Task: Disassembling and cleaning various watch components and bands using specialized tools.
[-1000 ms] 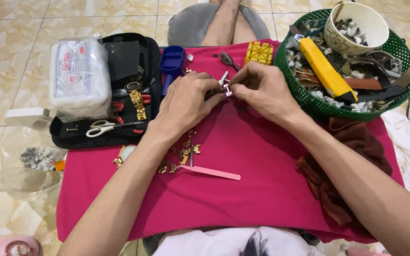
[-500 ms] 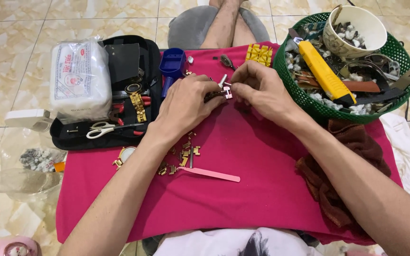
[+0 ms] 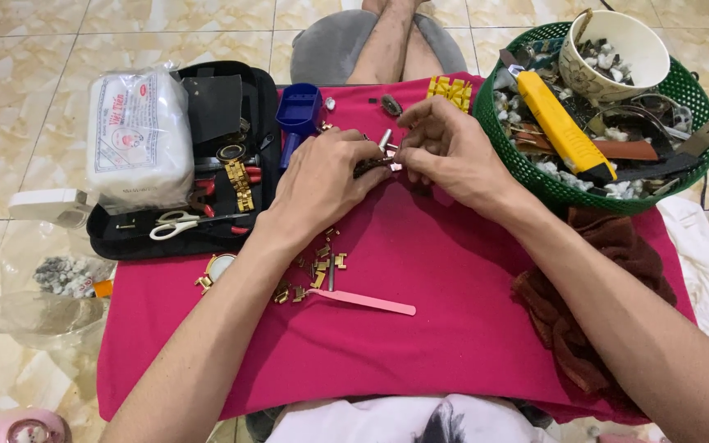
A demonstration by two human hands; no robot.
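Observation:
My left hand and my right hand meet over the far part of a magenta cloth. Together they pinch a small dark watch-band piece with a thin metal pin tool sticking up between the fingertips. Which fingers hold which part is partly hidden. On the cloth below my left wrist lie several loose gold band links, a gold watch case and pink tweezers.
A black open tool case at the left holds scissors, a gold band and a white cotton pack. A blue holder block stands behind my left hand. A green basket at right holds a yellow knife, cup and straps. Brown rag.
Both hands stay together on the small piece, with only slight finger shifts. The view has tilted a little, so everything sits slightly lower in frame.

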